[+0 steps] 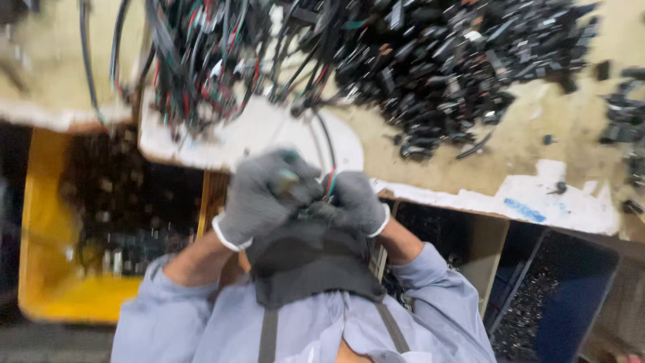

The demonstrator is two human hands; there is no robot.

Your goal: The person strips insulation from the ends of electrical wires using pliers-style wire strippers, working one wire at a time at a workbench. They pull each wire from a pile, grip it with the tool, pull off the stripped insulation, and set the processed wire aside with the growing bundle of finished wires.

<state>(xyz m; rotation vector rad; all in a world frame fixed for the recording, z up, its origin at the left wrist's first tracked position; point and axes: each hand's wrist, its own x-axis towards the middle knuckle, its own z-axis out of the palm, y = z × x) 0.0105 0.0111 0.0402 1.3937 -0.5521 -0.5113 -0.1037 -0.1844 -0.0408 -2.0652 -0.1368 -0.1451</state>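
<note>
Both my hands wear grey knit gloves and meet close to my chest at the workbench's front edge. My left hand (259, 195) is closed around a small dark connector with a greenish part. My right hand (355, 202) pinches a thin bundle of red, green and black wires (329, 183) that runs up toward the tangled wire harnesses (201, 54) on the bench. The picture is blurred, so the connector's exact shape is unclear. A dark chest pad (309, 262) sits just below my hands.
A big heap of small black plastic connectors (457, 60) covers the bench (564, 121) at upper right. A yellow crate (40, 269) with dark parts stands lower left. A blue bin (578, 296) of small black pieces sits lower right.
</note>
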